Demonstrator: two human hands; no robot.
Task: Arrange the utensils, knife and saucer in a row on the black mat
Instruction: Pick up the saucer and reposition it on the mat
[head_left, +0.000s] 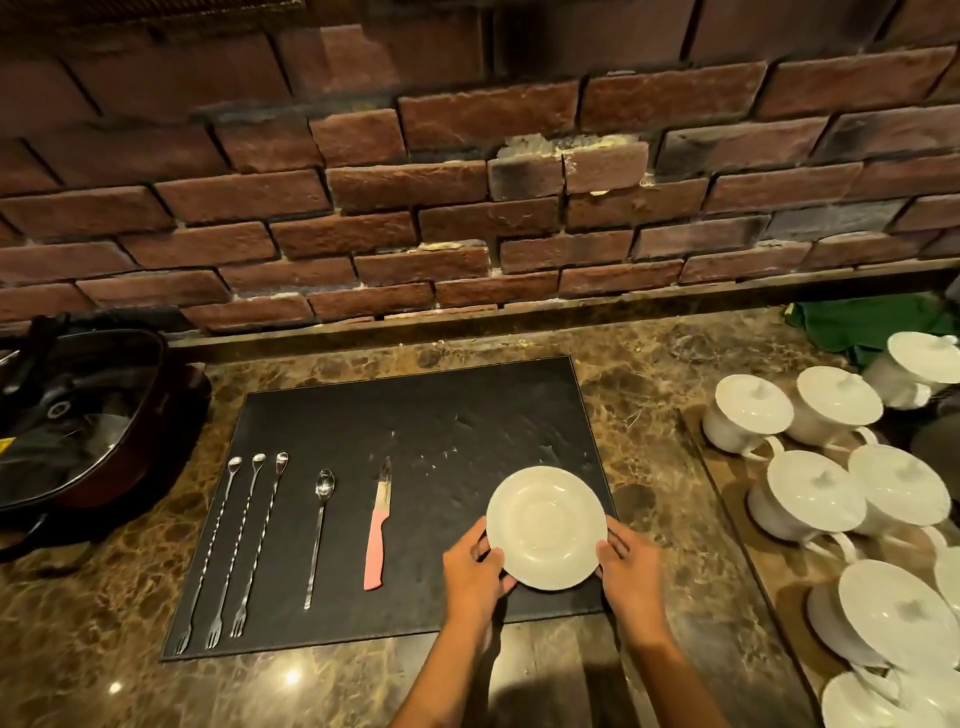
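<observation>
A black mat (426, 415) lies on the marble counter. Three long twisted bar spoons with fork ends (244, 545) lie side by side at its left. A shorter spoon (319, 530) lies to their right, then a knife with a pink handle (378, 530). A white saucer (546, 527) sits at the mat's right front part. My left hand (475, 569) grips its left rim and my right hand (628, 571) grips its right rim. I cannot tell whether the saucer rests on the mat or is held just above it.
Several white lidded cups (810, 493) stand on a tray at the right. A dark pan with a glass lid (78, 426) sits at the left. A green cloth (872, 322) lies at the back right. A brick wall (467, 182) rises behind the counter.
</observation>
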